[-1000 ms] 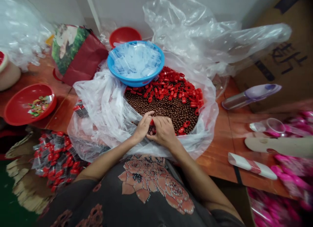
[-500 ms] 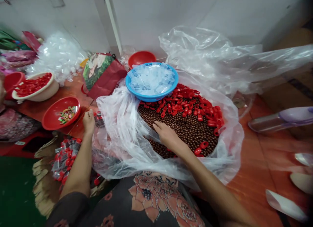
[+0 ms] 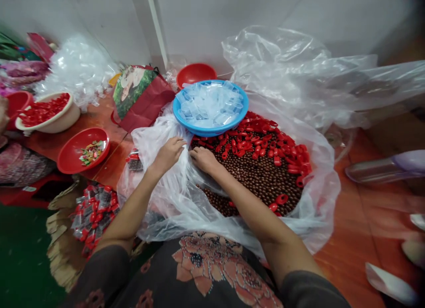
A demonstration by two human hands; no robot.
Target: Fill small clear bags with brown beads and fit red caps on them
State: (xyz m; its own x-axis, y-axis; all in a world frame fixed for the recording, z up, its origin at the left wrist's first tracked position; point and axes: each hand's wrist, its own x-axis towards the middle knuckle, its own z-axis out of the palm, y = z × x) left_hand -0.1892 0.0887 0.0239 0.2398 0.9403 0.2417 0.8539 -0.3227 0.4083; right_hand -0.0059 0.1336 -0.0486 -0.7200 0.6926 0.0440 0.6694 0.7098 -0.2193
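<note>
My left hand (image 3: 168, 155) rests on bunched clear plastic sheeting (image 3: 166, 202), fingers curled. My right hand (image 3: 204, 159) lies close by at the sheeting's fold, beside a mass of brown beads (image 3: 255, 177). Red plastic pieces (image 3: 268, 144) lie scattered over the far side of the beads. The plastic lines the heap and wraps around it. A blue bowl (image 3: 209, 132) full of small clear plastic bags sits on the heap's far edge. Whether either hand grips anything is hard to see.
A cream basin (image 3: 64, 124) of red pieces, a red bowl (image 3: 71, 161) of mixed colourful bits, a printed red bag (image 3: 141, 98) and another red bowl (image 3: 195, 73) stand on the orange tabletop (image 3: 361, 202). Packets with red parts (image 3: 93, 217) lie lower left. A purple-topped item (image 3: 385, 171) lies right.
My left hand has come back from the table's edge onto the plastic, and my right hand has shifted left towards it. The view has swung left since the oldest frame.
</note>
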